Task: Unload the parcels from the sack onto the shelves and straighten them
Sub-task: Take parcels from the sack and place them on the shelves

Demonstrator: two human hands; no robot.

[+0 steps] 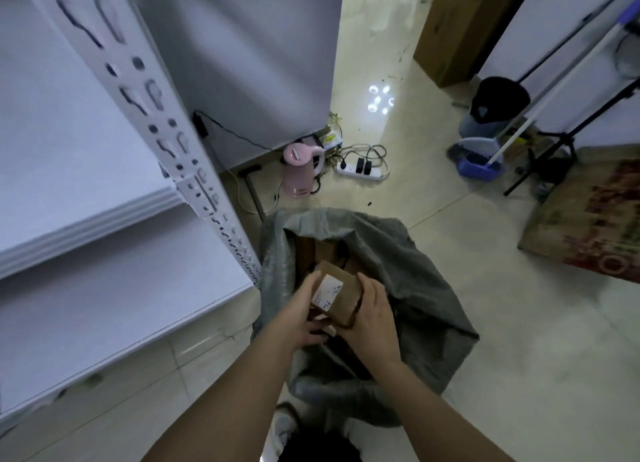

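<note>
Parcel, brown carton, white label: held over open sack.
Left hand (304, 309) and right hand (372, 317) grip parcel (337, 297) from opposite sides, above grey sack (415, 288); white shelves (104, 305) stand just left.

I see both hands over the open grey sack (408, 278) on the tiled floor. My left hand (301, 317) and right hand (372, 317) hold a small brown parcel (337, 297) between them, its white label facing up, right above the sack's mouth. More brown parcels (320, 250) lie inside. White shelves (114, 288) stand to my left, bare where I can see them. Beyond the sack a pink kettle (302, 168) stands beside a white power strip (360, 172).
</note>
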